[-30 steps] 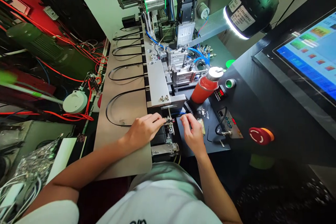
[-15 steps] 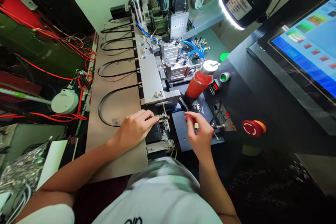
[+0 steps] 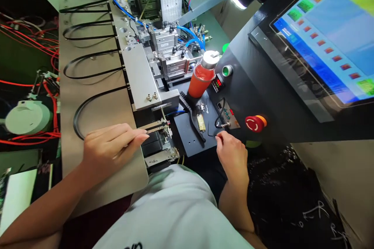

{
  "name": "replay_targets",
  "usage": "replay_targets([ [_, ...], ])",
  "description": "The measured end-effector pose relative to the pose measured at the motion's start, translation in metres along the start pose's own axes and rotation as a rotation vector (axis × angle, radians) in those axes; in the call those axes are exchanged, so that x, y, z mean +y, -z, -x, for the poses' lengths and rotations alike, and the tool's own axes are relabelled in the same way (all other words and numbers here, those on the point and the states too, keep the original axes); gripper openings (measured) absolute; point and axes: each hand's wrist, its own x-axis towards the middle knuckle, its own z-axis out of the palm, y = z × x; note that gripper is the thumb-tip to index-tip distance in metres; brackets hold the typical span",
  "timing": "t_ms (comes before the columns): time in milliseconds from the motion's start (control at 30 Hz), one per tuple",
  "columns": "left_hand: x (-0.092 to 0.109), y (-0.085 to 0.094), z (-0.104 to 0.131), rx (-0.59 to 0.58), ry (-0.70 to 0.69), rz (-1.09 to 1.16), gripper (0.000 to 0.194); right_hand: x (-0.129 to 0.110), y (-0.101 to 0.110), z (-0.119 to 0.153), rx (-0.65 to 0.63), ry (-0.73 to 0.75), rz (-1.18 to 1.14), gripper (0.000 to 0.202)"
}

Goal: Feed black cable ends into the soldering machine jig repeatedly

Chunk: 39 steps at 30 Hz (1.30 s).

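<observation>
"Left hand?"
"Pinched, covering part of the black looped cable, near the small silver metal fixture, front-left of the red, steel-capped bottle. Can't make out any contents."
"Right hand?"
"Curled, front-right of the bottle. Can't tell if gripping."

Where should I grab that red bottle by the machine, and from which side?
Probably around the round body of the red bottle, below the silver lid, using your right hand from the near right: it stands upright, and metal machinery crowds its left.
</observation>
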Motion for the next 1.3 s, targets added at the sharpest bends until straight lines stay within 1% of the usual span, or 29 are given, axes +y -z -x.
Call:
replay_targets([
  [67, -0.003, -0.001, 0.002, 0.023, 0.012, 0.0, 0.01, 0.018, -0.004, 0.006, 0.06, -0.007, -0.001, 0.019],
  [133, -0.006, -0.002, 0.003, 0.038, 0.017, 0.018, 0.01, 0.029, -0.015, 0.008, 0.141, 0.01, -0.063, 0.026],
  [233, -0.007, -0.004, 0.004, 0.017, 0.052, 0.025, 0.012, 0.03, -0.035, 0.009, 0.275, 0.024, -0.144, 0.032],
  [300, -0.006, -0.004, 0.004, -0.004, 0.076, 0.02, 0.014, 0.025, -0.045, 0.01, 0.323, 0.038, -0.173, 0.03],
  [367, -0.005, -0.004, 0.003, -0.006, 0.072, 0.021, 0.015, 0.019, -0.05, 0.011, 0.305, 0.072, -0.211, 0.025],
  [433, -0.005, -0.003, 0.002, -0.019, 0.071, 0.019, 0.016, 0.017, -0.054, 0.011, 0.246, 0.119, -0.241, 0.023],
  [533, -0.006, -0.004, 0.0, -0.059, 0.083, 0.021, 0.019, 0.017, -0.06, 0.007, 0.17, 0.176, -0.234, 0.026],
  [600, -0.007, -0.004, -0.001, -0.072, 0.081, 0.021, 0.02, 0.019, -0.064, 0.006, 0.142, 0.199, -0.199, 0.029],
  [667, -0.007, -0.004, -0.002, -0.054, 0.064, 0.02, 0.019, 0.021, -0.067, 0.006, 0.16, 0.21, -0.183, 0.029],
  [733, -0.003, -0.004, -0.004, -0.047, 0.054, 0.048, 0.02, 0.024, -0.067, 0.011, 0.24, 0.208, -0.217, 0.029],
  [767, 0.0, -0.005, -0.005, -0.072, 0.057, 0.082, 0.02, 0.025, -0.065, 0.015, 0.299, 0.199, -0.252, 0.029],
  [833, 0.011, -0.009, -0.006, -0.184, 0.051, 0.167, 0.021, 0.025, -0.058, 0.025, 0.418, 0.144, -0.354, 0.026],
  [867, 0.017, -0.012, -0.006, -0.245, 0.031, 0.197, 0.023, 0.023, -0.053, 0.03, 0.457, 0.097, -0.429, 0.024],
  [900, 0.025, -0.016, -0.005, -0.289, -0.003, 0.207, 0.026, 0.02, -0.046, 0.035, 0.464, 0.042, -0.527, 0.022],
  [933, 0.032, -0.021, -0.004, -0.313, -0.047, 0.191, 0.031, 0.016, -0.039, 0.039, 0.432, -0.013, -0.647, 0.02],
  [967, 0.039, -0.026, -0.002, -0.319, -0.095, 0.154, 0.036, 0.011, -0.032, 0.042, 0.368, -0.061, -0.782, 0.02],
  [1033, 0.05, -0.035, 0.001, -0.306, -0.175, 0.042, 0.041, -0.002, -0.019, 0.044, 0.177, -0.115, -1.053, 0.019],
  [1100, 0.056, -0.042, 0.003, -0.307, -0.214, -0.057, 0.038, -0.014, -0.012, 0.043, 0.0, -0.129, -1.272, 0.016],
  [1167, 0.058, -0.046, 0.004, -0.322, -0.222, -0.1, 0.031, -0.025, -0.011, 0.041, -0.119, -0.135, -1.423, 0.014],
  [1233, 0.058, -0.047, 0.003, -0.327, -0.227, -0.1, 0.025, -0.033, -0.014, 0.039, -0.162, -0.143, -1.514, 0.013],
  [1300, 0.057, -0.048, 0.002, -0.319, -0.241, -0.086, 0.022, -0.04, -0.018, 0.039, -0.126, -0.158, -1.546, 0.013],
])
